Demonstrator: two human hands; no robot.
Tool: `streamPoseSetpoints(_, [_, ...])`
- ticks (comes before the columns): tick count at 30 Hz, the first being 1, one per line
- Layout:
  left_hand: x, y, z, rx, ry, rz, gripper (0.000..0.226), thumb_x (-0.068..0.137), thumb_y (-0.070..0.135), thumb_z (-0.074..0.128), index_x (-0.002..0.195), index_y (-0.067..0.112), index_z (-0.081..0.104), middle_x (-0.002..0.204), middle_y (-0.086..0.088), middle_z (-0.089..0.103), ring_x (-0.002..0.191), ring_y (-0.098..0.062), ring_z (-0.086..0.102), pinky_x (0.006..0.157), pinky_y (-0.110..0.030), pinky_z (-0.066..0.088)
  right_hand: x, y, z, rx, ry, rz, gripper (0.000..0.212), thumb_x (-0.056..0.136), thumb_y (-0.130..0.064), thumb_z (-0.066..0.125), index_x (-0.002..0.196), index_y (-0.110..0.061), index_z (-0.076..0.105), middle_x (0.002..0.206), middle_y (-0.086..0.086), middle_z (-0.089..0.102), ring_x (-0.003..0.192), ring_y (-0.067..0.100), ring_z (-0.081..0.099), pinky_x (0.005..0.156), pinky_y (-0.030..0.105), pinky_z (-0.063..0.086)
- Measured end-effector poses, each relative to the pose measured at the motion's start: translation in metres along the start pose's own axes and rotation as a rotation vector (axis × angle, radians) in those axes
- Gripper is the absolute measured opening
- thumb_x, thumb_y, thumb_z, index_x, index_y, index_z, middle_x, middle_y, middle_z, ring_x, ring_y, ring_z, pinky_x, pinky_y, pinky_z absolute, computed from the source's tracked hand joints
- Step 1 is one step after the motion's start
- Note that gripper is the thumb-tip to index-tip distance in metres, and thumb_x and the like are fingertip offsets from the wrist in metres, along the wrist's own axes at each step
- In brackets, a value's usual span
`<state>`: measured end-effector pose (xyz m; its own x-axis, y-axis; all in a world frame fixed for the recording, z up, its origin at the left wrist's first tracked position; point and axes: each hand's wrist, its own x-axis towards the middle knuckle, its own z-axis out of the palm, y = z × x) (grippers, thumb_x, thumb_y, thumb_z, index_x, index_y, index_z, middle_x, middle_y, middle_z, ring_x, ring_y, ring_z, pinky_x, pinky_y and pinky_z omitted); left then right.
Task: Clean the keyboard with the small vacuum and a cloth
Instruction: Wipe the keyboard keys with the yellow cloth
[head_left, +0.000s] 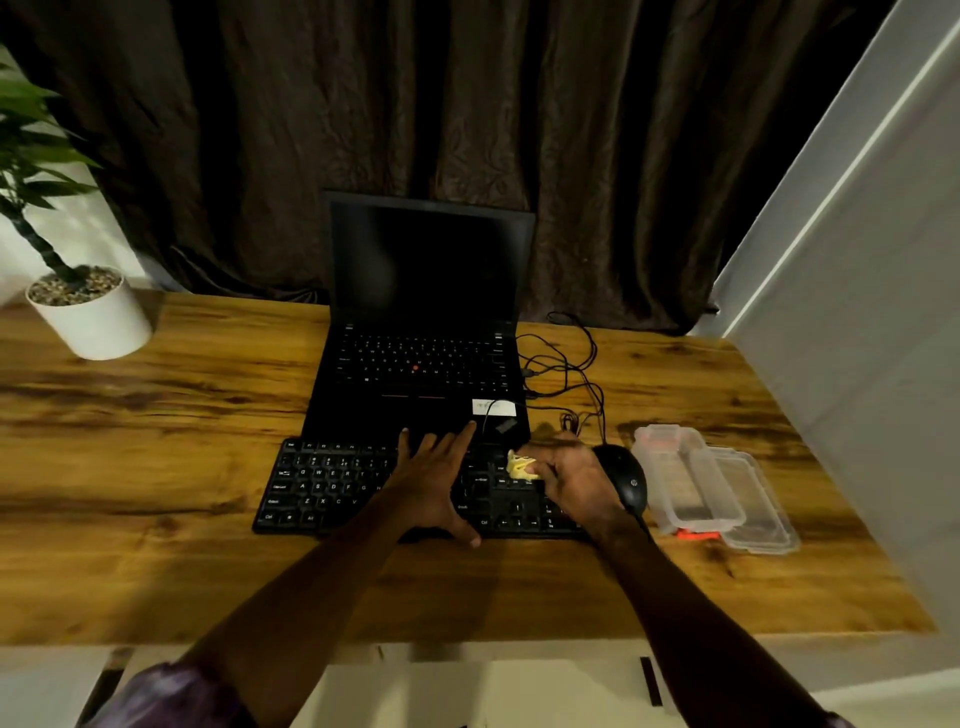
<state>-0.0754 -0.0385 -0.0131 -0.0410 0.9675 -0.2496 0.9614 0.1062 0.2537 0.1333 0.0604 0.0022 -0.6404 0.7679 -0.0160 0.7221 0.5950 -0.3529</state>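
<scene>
A black keyboard (332, 486) lies on the wooden desk (156, 415) in front of an open black laptop (426, 322). My left hand (434, 480) lies flat on the middle of the keyboard with its fingers spread. My right hand (569, 478) pinches a small yellow cloth (519, 466) and holds it against the keys at the keyboard's right end. No vacuum is in view.
A black mouse (626, 480) sits just right of my right hand, its cable looping behind. A clear plastic container (685, 478) and its lid (753, 504) lie further right. A white potted plant (88, 312) stands at the desk's far left. A dark curtain hangs behind.
</scene>
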Motion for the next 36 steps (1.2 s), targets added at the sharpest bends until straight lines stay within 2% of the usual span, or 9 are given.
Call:
streamPoseSetpoints(4, [-0.001, 0.0, 0.0, -0.015, 0.006, 0.006, 0.156, 0.048, 0.077, 0.079, 0.154, 0.024, -0.022, 0.162, -0.005, 0.015, 0.149, -0.03, 0.01, 0.114, -0.06, -0.015, -0.007, 0.02, -0.006, -0.03, 0.047, 0.076, 0.029, 0.098, -0.028, 0.057, 0.124, -0.026, 0.067, 0.13, 0.007, 0.055, 0.116, 0.02, 0.051, 0.103, 0.033, 0.044])
streamPoseSetpoints(10, [0.0, -0.001, 0.002, -0.012, 0.006, 0.003, 0.156, 0.047, 0.079, 0.078, 0.155, 0.024, -0.02, 0.163, -0.004, 0.013, 0.149, -0.031, 0.009, 0.116, -0.062, -0.012, 0.001, -0.018, 0.006, 0.045, 0.051, -0.054, 0.03, 0.097, -0.021, 0.058, 0.125, -0.028, 0.067, 0.127, 0.001, 0.057, 0.116, 0.017, 0.054, 0.101, 0.021, 0.041])
streamPoseSetpoints(14, [0.001, -0.002, 0.003, -0.018, 0.012, 0.005, 0.158, 0.044, 0.08, 0.078, 0.154, 0.025, -0.021, 0.163, -0.004, 0.013, 0.149, -0.031, 0.009, 0.116, -0.061, -0.012, 0.0, -0.017, 0.005, 0.049, 0.005, -0.101, 0.032, 0.096, -0.022, 0.06, 0.126, -0.031, 0.066, 0.131, -0.003, 0.057, 0.119, 0.014, 0.051, 0.105, 0.027, 0.044])
streamPoseSetpoints(17, [0.0, -0.002, 0.002, -0.028, 0.017, 0.006, 0.157, 0.045, 0.078, 0.079, 0.155, 0.025, -0.021, 0.163, -0.004, 0.014, 0.149, -0.03, 0.009, 0.116, -0.061, -0.013, -0.007, 0.005, -0.002, 0.0, 0.007, -0.092, 0.031, 0.096, -0.02, 0.059, 0.124, -0.029, 0.067, 0.129, 0.001, 0.056, 0.118, 0.019, 0.052, 0.1, 0.022, 0.041])
streamPoseSetpoints(20, [-0.001, -0.001, 0.0, -0.021, 0.016, 0.011, 0.157, 0.046, 0.077, 0.079, 0.155, 0.024, -0.021, 0.163, -0.004, 0.014, 0.148, -0.03, 0.011, 0.116, -0.062, -0.011, -0.01, 0.024, 0.0, -0.038, 0.021, 0.018, 0.032, 0.097, -0.025, 0.058, 0.128, -0.029, 0.064, 0.131, 0.004, 0.053, 0.114, 0.018, 0.052, 0.098, 0.02, 0.04])
streamPoseSetpoints(24, [-0.001, 0.001, -0.001, 0.0, 0.006, 0.008, 0.155, 0.047, 0.077, 0.079, 0.155, 0.026, -0.019, 0.163, -0.004, 0.012, 0.148, -0.03, 0.01, 0.116, -0.064, -0.009, -0.008, 0.006, 0.005, -0.034, 0.049, -0.037, 0.03, 0.097, -0.022, 0.059, 0.126, -0.027, 0.065, 0.129, 0.002, 0.055, 0.117, 0.019, 0.052, 0.102, 0.024, 0.041])
streamPoseSetpoints(29, [0.0, 0.002, -0.001, 0.013, -0.011, -0.011, 0.154, 0.048, 0.078, 0.078, 0.155, 0.025, -0.019, 0.164, -0.003, 0.009, 0.15, -0.029, 0.007, 0.116, -0.064, -0.009, -0.006, -0.009, 0.01, -0.003, 0.056, -0.114, 0.029, 0.096, -0.02, 0.06, 0.122, -0.028, 0.068, 0.129, -0.002, 0.06, 0.117, 0.016, 0.052, 0.097, 0.015, 0.037])
streamPoseSetpoints(32, [-0.001, 0.003, -0.003, 0.018, -0.024, -0.015, 0.153, 0.049, 0.077, 0.079, 0.155, 0.025, -0.019, 0.164, -0.004, 0.008, 0.15, -0.03, 0.005, 0.114, -0.063, -0.011, -0.012, 0.004, -0.002, -0.016, 0.016, -0.114, 0.032, 0.099, -0.014, 0.055, 0.128, -0.022, 0.065, 0.128, -0.008, 0.052, 0.117, 0.011, 0.052, 0.093, 0.004, 0.034])
streamPoseSetpoints(36, [-0.002, 0.004, -0.004, 0.01, -0.043, -0.027, 0.152, 0.051, 0.075, 0.08, 0.155, 0.025, -0.019, 0.166, -0.005, 0.003, 0.151, -0.031, 0.0, 0.114, -0.063, -0.013, -0.022, 0.042, -0.012, 0.013, 0.064, 0.02, 0.03, 0.095, -0.022, 0.061, 0.123, -0.031, 0.067, 0.128, 0.003, 0.059, 0.115, 0.021, 0.056, 0.097, 0.021, 0.04])
